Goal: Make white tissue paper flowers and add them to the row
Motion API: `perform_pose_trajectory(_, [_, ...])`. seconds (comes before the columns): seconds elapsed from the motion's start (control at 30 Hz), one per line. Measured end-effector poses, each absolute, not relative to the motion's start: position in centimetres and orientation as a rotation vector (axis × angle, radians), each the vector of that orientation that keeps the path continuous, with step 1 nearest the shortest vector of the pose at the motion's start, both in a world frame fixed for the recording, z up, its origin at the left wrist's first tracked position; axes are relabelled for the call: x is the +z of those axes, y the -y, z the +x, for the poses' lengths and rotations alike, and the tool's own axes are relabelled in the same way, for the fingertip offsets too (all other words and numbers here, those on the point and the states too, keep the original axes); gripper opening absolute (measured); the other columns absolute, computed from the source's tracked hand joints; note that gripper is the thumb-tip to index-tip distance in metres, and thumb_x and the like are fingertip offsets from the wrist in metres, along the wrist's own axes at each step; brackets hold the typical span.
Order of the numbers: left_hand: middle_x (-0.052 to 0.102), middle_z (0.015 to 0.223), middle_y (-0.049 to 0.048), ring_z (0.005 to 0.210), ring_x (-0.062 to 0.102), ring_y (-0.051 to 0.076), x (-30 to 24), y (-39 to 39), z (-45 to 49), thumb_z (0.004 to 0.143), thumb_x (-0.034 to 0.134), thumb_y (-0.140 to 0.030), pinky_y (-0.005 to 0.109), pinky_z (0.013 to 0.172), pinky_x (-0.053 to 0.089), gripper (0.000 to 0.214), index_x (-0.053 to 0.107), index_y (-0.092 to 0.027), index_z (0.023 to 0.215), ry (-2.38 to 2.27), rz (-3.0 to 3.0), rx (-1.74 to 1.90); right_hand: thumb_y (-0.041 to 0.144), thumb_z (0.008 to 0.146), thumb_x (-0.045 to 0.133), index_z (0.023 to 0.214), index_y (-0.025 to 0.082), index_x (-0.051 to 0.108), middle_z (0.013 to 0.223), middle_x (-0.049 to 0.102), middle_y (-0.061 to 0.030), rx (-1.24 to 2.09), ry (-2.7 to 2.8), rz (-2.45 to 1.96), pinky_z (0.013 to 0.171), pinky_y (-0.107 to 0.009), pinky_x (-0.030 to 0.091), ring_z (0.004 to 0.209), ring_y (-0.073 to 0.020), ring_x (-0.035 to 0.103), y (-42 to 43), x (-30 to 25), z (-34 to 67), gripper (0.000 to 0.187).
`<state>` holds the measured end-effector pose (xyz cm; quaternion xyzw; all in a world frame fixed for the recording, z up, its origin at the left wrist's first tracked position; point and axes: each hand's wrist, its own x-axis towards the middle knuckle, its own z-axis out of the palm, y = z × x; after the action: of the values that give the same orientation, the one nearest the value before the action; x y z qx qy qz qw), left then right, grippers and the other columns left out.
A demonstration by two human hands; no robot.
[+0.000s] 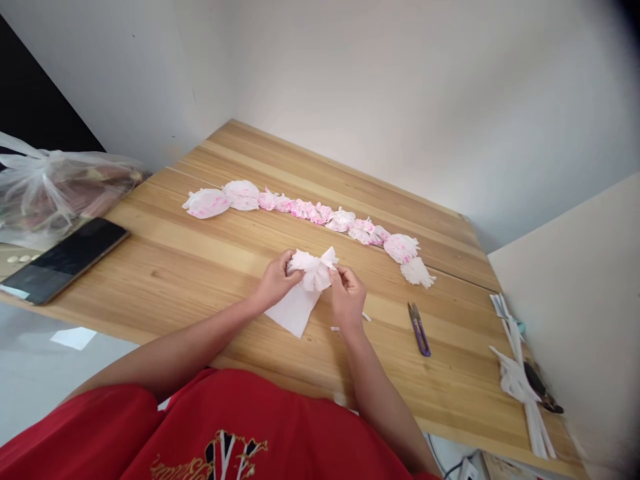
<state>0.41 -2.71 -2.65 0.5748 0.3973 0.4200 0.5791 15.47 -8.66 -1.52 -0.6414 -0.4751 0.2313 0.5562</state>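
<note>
The left hand (pixel 276 283) and right hand (pixel 350 297) meet over the near part of a wooden surface (pixel 200 267), each grip closed between thumb and fingers on opposite sides of a gathered white piece (pixel 316 272). A flat white sheet (pixel 296 311) shows just below this piece; whether the two are joined cannot be told. Beyond extends a row of pink-spotted white bundles (pixel 306 211); purple-handled snips (pixel 419 330) lie to the right.

Left forearm (pixel 200 339) and right forearm (pixel 379 383) are extended forward, angled inward, with left hand (pixel 277 283) and right hand (pixel 349 297) held near each other, both curled into pinches.
</note>
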Motion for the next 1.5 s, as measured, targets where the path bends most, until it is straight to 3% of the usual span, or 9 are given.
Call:
perform_pose_trajectory(0.1, [0.062,0.086,0.0014,0.072,0.055,0.012,-2.4,2.5,0.4,0.072,0.067,-0.029,0.022,0.064,0.042,0.031,0.054,-0.015,0.095,-0.855,1.089,0.983,0.042,0.084,0.058,0.087,0.016,0.067,0.074,0.066,-0.001,0.626,1.024,-1.48,0.063,-0.027,0.047,0.066,-0.0136,0.058,8.5,-1.5,15.6,0.027])
perform_pose_trajectory(0.3, [0.063,0.092,0.004,0.077,0.058,0.014,-2.3,2.3,0.3,0.067,0.075,-0.036,0.023,0.067,0.045,0.046,0.054,-0.014,0.102,-0.81,0.925,1.011,0.033,0.078,0.067,0.119,0.02,0.059,0.092,0.069,-0.0042,0.494,1.288,-1.515,0.074,-0.031,0.051,0.079,-0.0158,0.062,8.6,-1.7,15.0,0.043])
perform_pose_trajectory(0.43, [0.064,0.093,0.0042,0.076,0.058,0.014,-2.5,2.2,0.3,0.066,0.076,-0.036,0.023,0.067,0.046,0.049,0.055,-0.015,0.104,-0.784,0.86,1.005,0.028,0.084,0.059,0.117,0.02,0.06,0.086,0.069,-0.0026,0.352,1.25,-1.562,0.073,-0.031,0.052,0.074,-0.0149,0.062,8.6,-1.7,15.4,0.034])
perform_pose_trajectory(0.6, [0.062,0.096,0.0039,0.078,0.058,0.013,-2.8,2.1,0.3,0.068,0.075,-0.034,0.024,0.068,0.048,0.044,0.055,-0.016,0.103,-0.747,0.792,0.978,0.021,0.088,0.053,0.115,0.023,0.061,0.093,0.069,-0.0046,-0.012,1.345,-1.454,0.079,-0.034,0.052,0.082,-0.0172,0.063,9.7,-0.5,15.4,0.028])
perform_pose_trajectory(0.77, [0.062,0.089,0.0028,0.074,0.057,0.013,-2.7,2.5,0.4,0.072,0.071,-0.034,0.024,0.066,0.047,0.036,0.056,-0.016,0.099,-0.725,0.843,0.941,0.018,0.09,0.051,0.118,0.026,0.06,0.1,0.07,-0.0063,0.042,1.676,-1.367,0.075,-0.035,0.054,0.086,-0.0187,0.065,10.1,-0.7,14.4,0.031])
perform_pose_trajectory(0.93, [0.064,0.087,0.0026,0.075,0.058,0.014,-2.4,2.8,0.5,0.071,0.07,-0.033,0.024,0.067,0.046,0.035,0.057,-0.015,0.097,-0.742,0.972,0.935,0.028,0.089,0.056,0.125,0.024,0.057,0.111,0.067,-0.0098,0.091,1.683,-1.479,0.08,-0.038,0.056,0.098,-0.0219,0.064,9.3,-1.6,14.5,0.036])
perform_pose_trajectory(1.1, [0.065,0.086,0.0023,0.075,0.059,0.014,-3.2,2.7,0.6,0.074,0.067,-0.032,0.023,0.067,0.046,0.031,0.057,-0.015,0.098,-0.763,1.151,0.967,0.025,0.089,0.056,0.117,0.023,0.061,0.11,0.068,-0.0097,0.067,1.648,-1.484,0.084,-0.038,0.055,0.099,-0.0215,0.064,9.1,-2.0,14.6,0.029])
perform_pose_trajectory(1.27, [0.066,0.083,0.0015,0.071,0.061,0.013,-3.7,3.0,0.7,0.079,0.062,-0.028,0.022,0.065,0.046,0.03,0.056,-0.016,0.106,-0.809,1.315,0.974,0.022,0.087,0.057,0.097,0.022,0.067,0.103,0.07,-0.0083,0.118,1.568,-1.471,0.079,-0.035,0.055,0.094,-0.0193,0.065,9.1,-1.8,14.3,0.014])
perform_pose_trajectory(1.5, [0.065,0.074,0.0004,0.06,0.059,0.013,-2.7,2.7,0.4,0.076,0.066,-0.031,0.022,0.057,0.045,0.031,0.056,-0.015,0.1,-0.86,1.189,0.989,0.037,0.08,0.064,0.08,0.018,0.067,0.081,0.07,-0.0034,0.653,1.013,-1.48,0.063,-0.028,0.051,0.068,-0.0143,0.061,8.3,-1.3,15.4,0.02])
